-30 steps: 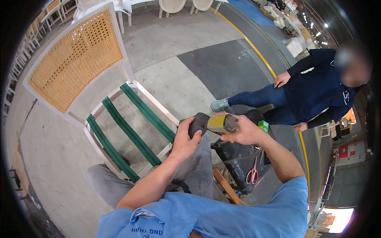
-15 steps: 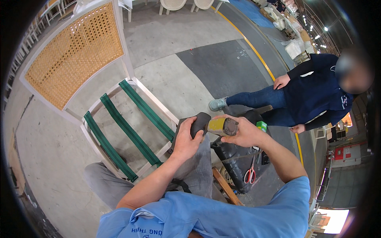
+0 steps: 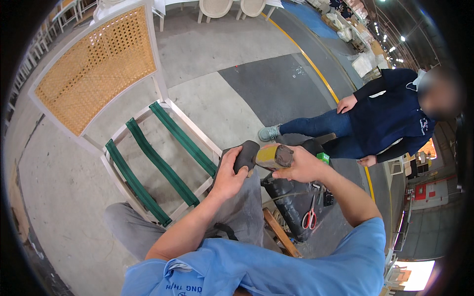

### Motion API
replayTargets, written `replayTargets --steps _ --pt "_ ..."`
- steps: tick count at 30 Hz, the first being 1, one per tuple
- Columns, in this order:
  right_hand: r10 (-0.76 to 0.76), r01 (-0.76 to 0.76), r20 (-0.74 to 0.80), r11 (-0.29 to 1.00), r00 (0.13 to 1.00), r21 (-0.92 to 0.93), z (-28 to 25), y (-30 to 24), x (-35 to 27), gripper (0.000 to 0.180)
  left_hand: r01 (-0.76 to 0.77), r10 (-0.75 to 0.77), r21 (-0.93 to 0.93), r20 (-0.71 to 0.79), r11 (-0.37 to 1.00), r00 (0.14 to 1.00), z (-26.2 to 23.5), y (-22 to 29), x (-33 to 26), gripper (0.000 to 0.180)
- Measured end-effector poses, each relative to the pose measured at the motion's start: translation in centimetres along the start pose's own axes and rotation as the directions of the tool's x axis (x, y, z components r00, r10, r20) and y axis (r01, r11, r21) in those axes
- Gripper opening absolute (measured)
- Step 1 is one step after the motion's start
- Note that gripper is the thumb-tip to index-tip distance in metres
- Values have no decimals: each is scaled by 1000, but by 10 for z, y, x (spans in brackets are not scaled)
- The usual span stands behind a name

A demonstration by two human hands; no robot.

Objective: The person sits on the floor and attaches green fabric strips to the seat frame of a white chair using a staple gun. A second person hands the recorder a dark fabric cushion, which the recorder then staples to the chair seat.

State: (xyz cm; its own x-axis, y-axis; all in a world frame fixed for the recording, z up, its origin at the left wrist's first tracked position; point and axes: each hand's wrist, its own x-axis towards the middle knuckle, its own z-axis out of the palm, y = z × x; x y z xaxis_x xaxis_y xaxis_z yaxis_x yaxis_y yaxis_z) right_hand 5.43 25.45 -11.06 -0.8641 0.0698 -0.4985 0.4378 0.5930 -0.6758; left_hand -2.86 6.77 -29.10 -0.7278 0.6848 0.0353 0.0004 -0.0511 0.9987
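Tool: a stubby power tool (image 3: 266, 157), dark grey with a yellow body, is held above the lap, level with the near front corner of the chair seat, clear of the frame and not touching it.
Left hand: the left hand (image 3: 228, 172) is wrapped shut around the dark handle end, seemingly so that the weight is carried from below and behind.
Right hand: the right hand (image 3: 301, 165) is closed over the yellow body near the round grey cap, apparently to steady the nose; what the fingertips do there cannot be told.
Lap: grey trousers (image 3: 237, 212) are seen beneath the hands, the knees being spread on either side of the work so that the tool is kept close to the body.
Bag: a black bag (image 3: 286, 197) is set just to the right of the knees, with red-handled scissors (image 3: 309, 217) and a small green box (image 3: 323, 158) by it, probably kept within easy reach.
Chair: a white wooden chair (image 3: 163, 106) is stood on the concrete floor (image 3: 212, 54) straight ahead, its seat open and spanned by three green straps (image 3: 163, 165) running front to back; the woven cane back (image 3: 94, 69) is turned away, so the seat rails are left facing the hands.
Bystander: another person in a dark top and blue jeans (image 3: 390, 118) is seated well to the right, hands resting on the knees, apart from the work.
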Motion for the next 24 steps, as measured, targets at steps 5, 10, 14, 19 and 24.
replayTargets --steps 5,10,14,19,24 --pt "70 -71 19 990 997 123 10 -5 -11 65 -14 14 8 1 1000 1000 -1 -1 1 66" --pt "127 -129 24 987 992 95 13 -9 -12 67 -26 26 23 5 999 1000 0 0 0 65" --pt "96 -96 8 991 995 91 17 -9 -11 67 -40 40 -4 7 999 999 -1 -4 -1 63" --pt "3 -3 -27 1000 1000 23 23 -3 -11 66 -13 15 -41 51 999 999 -2 -5 -3 66" --pt "41 -41 -48 999 998 -15 26 -4 -9 62 -34 33 13 31 999 999 1 -3 -1 62"
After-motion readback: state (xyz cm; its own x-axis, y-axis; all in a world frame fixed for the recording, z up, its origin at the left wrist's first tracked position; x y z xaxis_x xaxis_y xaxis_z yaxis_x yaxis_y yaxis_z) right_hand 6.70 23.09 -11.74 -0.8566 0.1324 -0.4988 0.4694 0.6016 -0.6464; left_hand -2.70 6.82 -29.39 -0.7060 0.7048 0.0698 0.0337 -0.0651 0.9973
